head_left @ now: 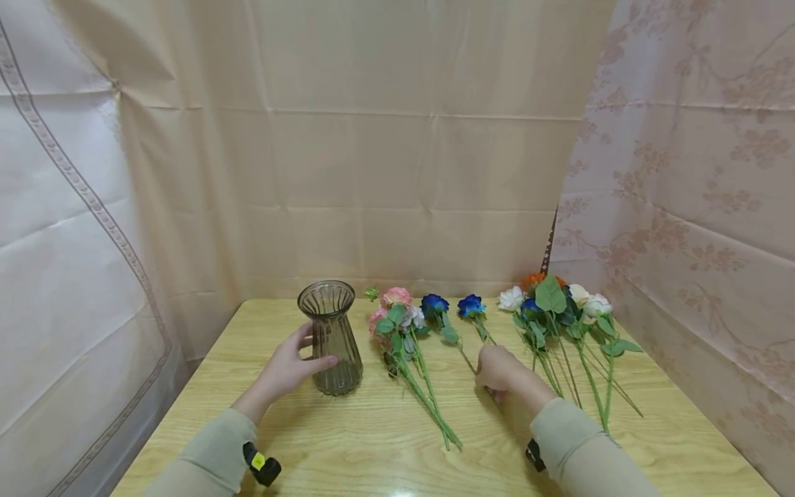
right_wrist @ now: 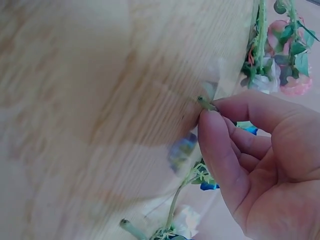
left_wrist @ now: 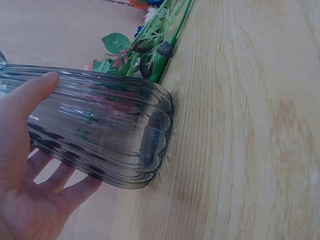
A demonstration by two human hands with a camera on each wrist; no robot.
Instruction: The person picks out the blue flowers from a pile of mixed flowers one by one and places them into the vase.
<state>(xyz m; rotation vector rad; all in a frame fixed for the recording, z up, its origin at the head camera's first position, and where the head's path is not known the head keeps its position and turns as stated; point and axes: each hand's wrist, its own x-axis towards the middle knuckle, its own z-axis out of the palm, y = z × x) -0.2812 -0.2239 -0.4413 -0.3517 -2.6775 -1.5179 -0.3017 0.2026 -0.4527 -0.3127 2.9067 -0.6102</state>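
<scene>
A grey-tinted ribbed glass vase stands upright on the left side of the table. My left hand holds it around the side, thumb in front and the other fingers behind; the left wrist view shows the vase's base at the wood. Two blue roses, one on the left and one on the right, lie at the middle right. Between thumb and forefinger, my right hand pinches a green stem near its cut end. Which of the two roses it belongs to I cannot tell.
Pink and white flowers lie between the vase and the blue roses, stems toward me. To the right is a bunch of white, orange and blue flowers with long stems. A beige curtain hangs behind the wooden table.
</scene>
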